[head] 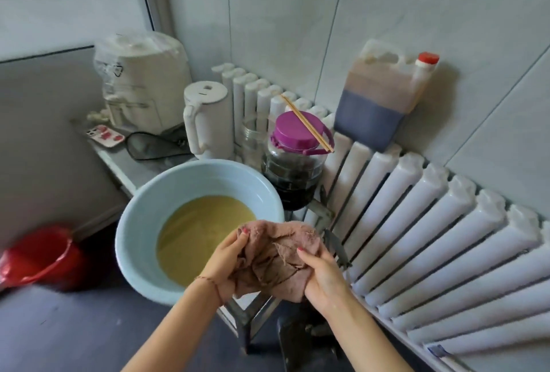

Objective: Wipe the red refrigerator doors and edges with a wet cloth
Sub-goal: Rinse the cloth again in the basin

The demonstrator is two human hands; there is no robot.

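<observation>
two hands, left hand (227, 255) and right hand (323, 275), both grip one pink cloth (273, 255) beside one blue basin (140, 223) of yellowish water; two jars behind.

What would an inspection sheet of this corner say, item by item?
Surface: narrow shelf beside a radiator.
Job's things: pink cloth; basin of yellowish water. No refrigerator seen.
Clutter: kettle, white cooker, purple-lidded jar with chopsticks on top, oil jug, phone, red bucket.
Grips: left hand and right hand both hold the cloth.
Cables: nothing seen.
Surroundings: tiled wall, dark floor.
</observation>
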